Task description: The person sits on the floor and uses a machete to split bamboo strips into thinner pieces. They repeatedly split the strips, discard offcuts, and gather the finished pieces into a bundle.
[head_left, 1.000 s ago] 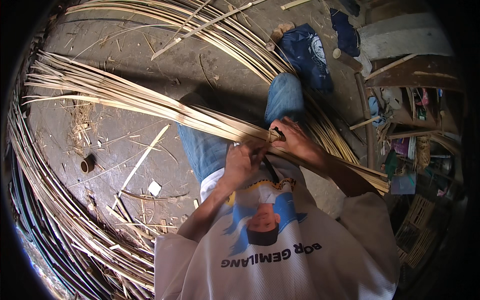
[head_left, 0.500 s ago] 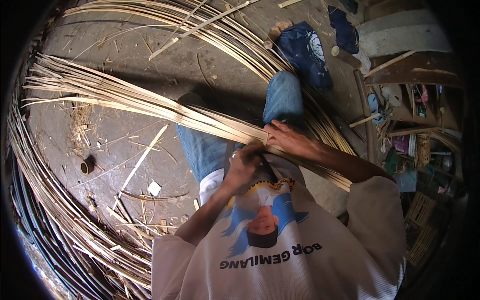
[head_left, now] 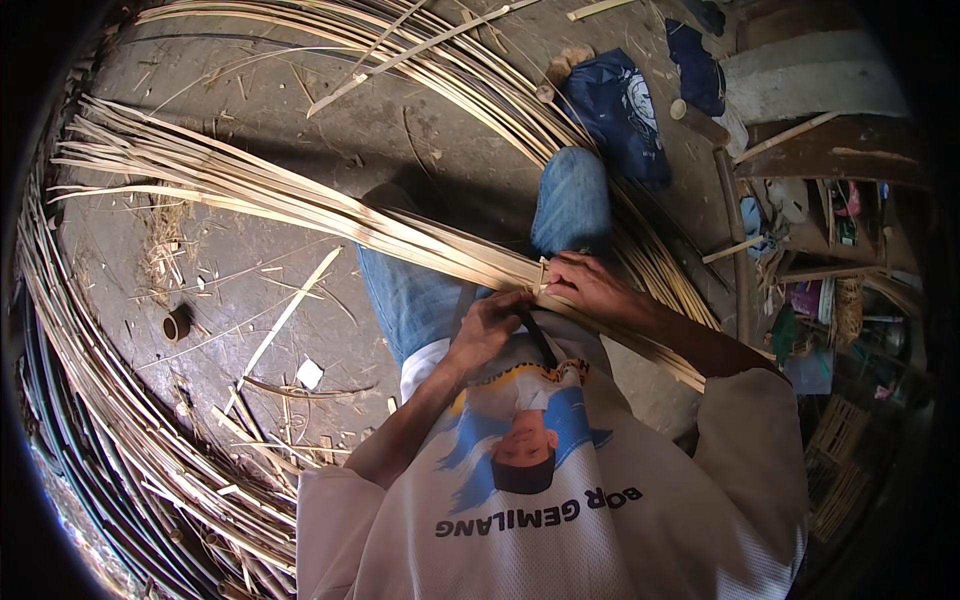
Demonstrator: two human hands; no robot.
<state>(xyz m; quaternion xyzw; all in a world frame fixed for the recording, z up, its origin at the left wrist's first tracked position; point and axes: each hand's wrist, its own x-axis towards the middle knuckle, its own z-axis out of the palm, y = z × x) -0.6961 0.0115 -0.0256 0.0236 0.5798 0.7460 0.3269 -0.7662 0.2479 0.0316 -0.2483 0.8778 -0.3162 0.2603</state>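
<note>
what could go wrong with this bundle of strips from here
The long bundle of flat, pale wooden strips could spread if the narrow, pale band across it loosens; its left ends fan apart.

The bare-skinned left grip and right grip are close against the strips' thin edges, so splinters or cuts seem possible.

The bundle crosses over the left leg in blue denim, so it might slide if the right grip eases.
</note>
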